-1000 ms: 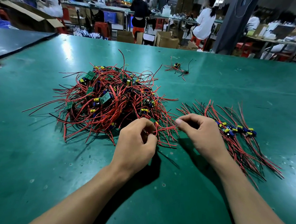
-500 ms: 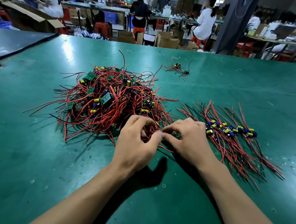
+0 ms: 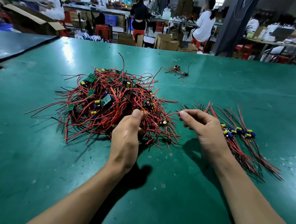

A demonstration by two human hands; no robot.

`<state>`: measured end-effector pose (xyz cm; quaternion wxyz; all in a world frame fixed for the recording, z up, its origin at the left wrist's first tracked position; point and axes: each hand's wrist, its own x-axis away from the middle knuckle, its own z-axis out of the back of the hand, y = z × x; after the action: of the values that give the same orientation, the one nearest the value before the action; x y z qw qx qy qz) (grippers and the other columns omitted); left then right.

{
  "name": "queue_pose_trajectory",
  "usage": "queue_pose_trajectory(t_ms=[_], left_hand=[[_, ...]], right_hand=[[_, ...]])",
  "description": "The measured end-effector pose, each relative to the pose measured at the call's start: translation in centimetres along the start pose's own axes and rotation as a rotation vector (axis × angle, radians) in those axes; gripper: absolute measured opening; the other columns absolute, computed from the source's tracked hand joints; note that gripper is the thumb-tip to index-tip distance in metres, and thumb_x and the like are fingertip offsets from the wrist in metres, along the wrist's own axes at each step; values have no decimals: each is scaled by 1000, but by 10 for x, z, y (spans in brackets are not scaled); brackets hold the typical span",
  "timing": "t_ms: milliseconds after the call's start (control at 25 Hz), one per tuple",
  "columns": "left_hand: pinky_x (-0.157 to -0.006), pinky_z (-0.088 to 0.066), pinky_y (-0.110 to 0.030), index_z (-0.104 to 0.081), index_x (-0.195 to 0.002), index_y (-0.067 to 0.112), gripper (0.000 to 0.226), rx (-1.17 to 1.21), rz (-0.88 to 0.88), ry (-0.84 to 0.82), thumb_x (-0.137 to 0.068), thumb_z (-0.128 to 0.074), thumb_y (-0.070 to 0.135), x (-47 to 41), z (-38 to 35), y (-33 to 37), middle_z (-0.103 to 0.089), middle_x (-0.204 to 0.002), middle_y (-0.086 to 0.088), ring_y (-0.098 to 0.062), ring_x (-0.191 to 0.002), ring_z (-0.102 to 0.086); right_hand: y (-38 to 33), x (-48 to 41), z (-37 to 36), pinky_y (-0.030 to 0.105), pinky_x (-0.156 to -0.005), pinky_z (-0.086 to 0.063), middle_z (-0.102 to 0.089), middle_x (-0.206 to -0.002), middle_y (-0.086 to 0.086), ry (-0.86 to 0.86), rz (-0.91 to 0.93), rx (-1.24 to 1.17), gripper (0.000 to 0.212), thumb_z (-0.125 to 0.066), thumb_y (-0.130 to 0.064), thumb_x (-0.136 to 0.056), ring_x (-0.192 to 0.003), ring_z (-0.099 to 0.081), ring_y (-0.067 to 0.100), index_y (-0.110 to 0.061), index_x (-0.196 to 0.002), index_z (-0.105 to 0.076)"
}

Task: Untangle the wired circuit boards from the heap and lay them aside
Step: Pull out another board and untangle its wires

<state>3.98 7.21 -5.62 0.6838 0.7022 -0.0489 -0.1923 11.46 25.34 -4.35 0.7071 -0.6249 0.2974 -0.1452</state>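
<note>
Heap (image 3: 110, 103) of wired circuit boards, red and black leads: centre-left of frame, on green tabletop (image 3: 38, 157). Left hand (image 3: 127, 133): fingers curled into the heap's near edge, gripping its wires, thumb on top. Right hand (image 3: 203, 126): thumb and forefinger pinching a red wire (image 3: 171, 114) running back to the heap. Sorted row (image 3: 237, 132): centre right, just beside right hand. Stray boards (image 3: 177, 70): upper centre, well apart
</note>
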Motion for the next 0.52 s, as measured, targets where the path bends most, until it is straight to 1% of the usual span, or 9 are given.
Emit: queue_pose_trajectory(t_ms=[80,120,160,200,280,320,400,440,520], left_hand=[[-73,-40,-30,-72,-111,29,76,17,48,-27,-75,-27,79,-1,1,-2,-66,-81,-11,-13,-73,-52],[-72,-42,-30,-72,-111,29,71,27,41,-50,-78,-30,76,0,1,-2,-66,-79,-10,-15,-73,-54],[-71,-45,-29,-72,-111,27,64,24,11,-74,-82,-35,70,2,1,-1,-67,-80,-5,-15,-75,-56],[-72,-50,-31,-72,-112,24,53,13,-33,-98,-86,-42,59,4,0,-1,-69,-84,0,-13,-78,-59],[-79,-57,-40,-72,-111,17,34,-26,-123,-136,-88,-55,36,9,-4,0,-74,-92,0,-16,-82,-67],[-79,-58,-42,-72,-110,14,29,-53,-167,-144,-87,-59,28,11,-5,0,-75,-91,-3,-21,-82,-69],[-73,-58,-40,-74,-102,11,16,-87,-217,-132,-89,-65,18,14,-8,-1,-74,-84,-6,-26,-76,-69],[-68,-57,-39,-74,-96,10,10,-79,-214,-115,-92,-66,13,14,-8,-1,-73,-79,-8,-24,-69,-66],[-59,-52,-31,-74,-89,9,12,-44,-182,-74,-94,-63,8,13,-8,0,-69,-71,-7,-13,-61,-58]], right_hand=[[-4,0,2,16,-66,-48,-74,-79,-4,-62,-105,-200,19,-82,-38,-69,-67,-61,5,-23,-80,-81],[-6,1,3,18,-66,-50,-74,-79,-2,-110,-158,-293,19,-84,-36,-68,-66,-63,7,-21,-80,-81],[-6,1,5,19,-66,-53,-73,-80,-1,-157,-197,-363,20,-85,-34,-69,-67,-64,9,-20,-81,-80],[-7,1,6,20,-66,-54,-73,-80,0,-198,-227,-414,20,-86,-33,-69,-67,-64,10,-18,-81,-80],[-7,2,5,22,-66,-55,-71,-79,1,-256,-265,-475,18,-87,-30,-70,-66,-63,12,-17,-80,-79],[-6,2,5,21,-65,-53,-70,-78,1,-271,-277,-473,17,-86,-29,-70,-65,-61,12,-17,-79,-78],[-7,3,2,20,-62,-48,-69,-76,-1,-290,-282,-383,15,-83,-30,-69,-63,-59,11,-18,-76,-78],[-6,3,1,19,-61,-46,-70,-76,-1,-295,-284,-322,16,-81,-33,-68,-63,-59,10,-19,-75,-79],[-4,3,3,17,-58,-44,-72,-76,-1,-280,-298,-225,21,-81,-38,-63,-64,-59,9,-21,-75,-79]])
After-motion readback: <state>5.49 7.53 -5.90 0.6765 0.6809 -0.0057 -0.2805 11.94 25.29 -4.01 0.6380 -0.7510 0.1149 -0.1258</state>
